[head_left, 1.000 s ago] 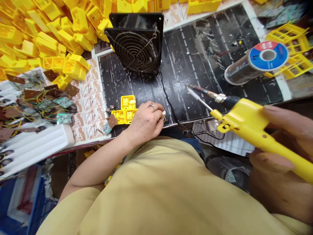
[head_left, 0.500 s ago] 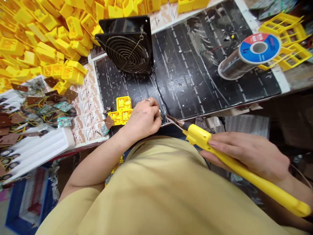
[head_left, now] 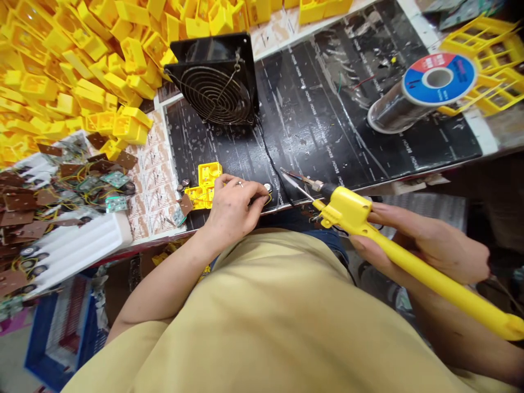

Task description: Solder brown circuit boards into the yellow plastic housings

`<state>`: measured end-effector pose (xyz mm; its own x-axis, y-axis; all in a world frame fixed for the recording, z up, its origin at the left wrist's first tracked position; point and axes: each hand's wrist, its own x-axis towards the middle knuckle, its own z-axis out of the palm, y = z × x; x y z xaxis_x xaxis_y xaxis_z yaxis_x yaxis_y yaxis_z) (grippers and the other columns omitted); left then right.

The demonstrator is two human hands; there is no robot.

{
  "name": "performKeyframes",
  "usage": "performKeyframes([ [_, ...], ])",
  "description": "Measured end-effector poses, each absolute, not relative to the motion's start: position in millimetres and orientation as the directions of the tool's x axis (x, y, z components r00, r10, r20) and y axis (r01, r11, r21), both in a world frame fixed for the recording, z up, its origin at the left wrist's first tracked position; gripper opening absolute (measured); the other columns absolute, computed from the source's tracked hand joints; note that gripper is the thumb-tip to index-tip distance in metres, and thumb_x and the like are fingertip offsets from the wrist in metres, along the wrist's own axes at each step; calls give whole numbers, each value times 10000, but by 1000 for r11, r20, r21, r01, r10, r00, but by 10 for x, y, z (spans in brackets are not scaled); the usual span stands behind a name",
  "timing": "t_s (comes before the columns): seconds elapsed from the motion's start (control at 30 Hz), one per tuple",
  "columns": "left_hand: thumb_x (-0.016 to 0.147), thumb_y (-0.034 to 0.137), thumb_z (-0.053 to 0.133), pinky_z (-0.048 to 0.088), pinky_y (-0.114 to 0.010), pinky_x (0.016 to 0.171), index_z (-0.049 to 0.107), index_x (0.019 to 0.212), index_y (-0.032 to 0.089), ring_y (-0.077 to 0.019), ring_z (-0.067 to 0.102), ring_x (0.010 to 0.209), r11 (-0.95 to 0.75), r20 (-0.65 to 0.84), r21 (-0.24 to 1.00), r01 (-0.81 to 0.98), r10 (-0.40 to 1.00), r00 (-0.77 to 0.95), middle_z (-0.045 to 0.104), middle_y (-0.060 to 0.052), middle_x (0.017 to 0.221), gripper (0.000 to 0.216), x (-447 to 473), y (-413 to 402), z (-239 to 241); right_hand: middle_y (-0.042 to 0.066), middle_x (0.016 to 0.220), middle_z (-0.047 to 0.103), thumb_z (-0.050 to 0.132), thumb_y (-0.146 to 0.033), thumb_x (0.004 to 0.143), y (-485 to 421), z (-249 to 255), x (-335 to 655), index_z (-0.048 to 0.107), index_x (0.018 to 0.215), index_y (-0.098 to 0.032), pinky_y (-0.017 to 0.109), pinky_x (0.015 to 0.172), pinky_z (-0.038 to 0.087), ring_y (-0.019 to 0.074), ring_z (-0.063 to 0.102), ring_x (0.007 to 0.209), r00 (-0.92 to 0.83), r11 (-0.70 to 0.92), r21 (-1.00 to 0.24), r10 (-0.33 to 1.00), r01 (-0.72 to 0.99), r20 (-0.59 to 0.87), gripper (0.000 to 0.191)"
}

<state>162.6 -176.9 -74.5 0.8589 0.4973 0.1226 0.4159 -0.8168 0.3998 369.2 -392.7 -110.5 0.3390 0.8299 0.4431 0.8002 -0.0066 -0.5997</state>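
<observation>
My left hand rests at the front edge of the black bench mat, thumb and forefinger pinched on a small round part with a thin yellow wire. Just left of the fingers sit yellow plastic housings, partly covered by the hand. My right hand is closed around the handle of a yellow soldering iron. Its metal tip and a thin feed tube point left over the mat edge, apart from the round part.
A black fan stands on the mat, its cable running toward the front edge. To the right is a solder spool. Yellow housings are heaped at back left. Wired circuit boards and a white ribbed tray lie left.
The soldering iron has drawn back right from my left fingers, and its tip is raised. My left hand has turned slightly, so the round part shows more clearly.
</observation>
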Motion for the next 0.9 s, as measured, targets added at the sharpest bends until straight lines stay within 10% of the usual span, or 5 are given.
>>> performKeyframes([
  [0.4, 946, 236, 599, 388, -425, 997, 683, 872, 219, -182, 677, 831, -818, 209, 391, 421, 524, 825, 774, 9, 865, 113, 1614, -1838, -838, 39, 831, 761, 665, -319, 958, -3780, -928, 3693, 526, 1430, -235, 201, 524, 572, 169, 712, 599, 135, 133, -352, 756, 926, 641, 500],
  [0.9, 971, 237, 550, 401, -419, 872, 688, 823, 209, -215, 658, 786, -885, 267, 163, 435, 464, 845, 762, -15, 797, 205, 1650, -1878, -895, 54, 823, 757, 634, -315, 981, -3865, -1076, 3732, 480, 1486, -240, 208, 598, 612, 160, 699, 570, 132, 209, -418, 747, 884, 652, 532],
])
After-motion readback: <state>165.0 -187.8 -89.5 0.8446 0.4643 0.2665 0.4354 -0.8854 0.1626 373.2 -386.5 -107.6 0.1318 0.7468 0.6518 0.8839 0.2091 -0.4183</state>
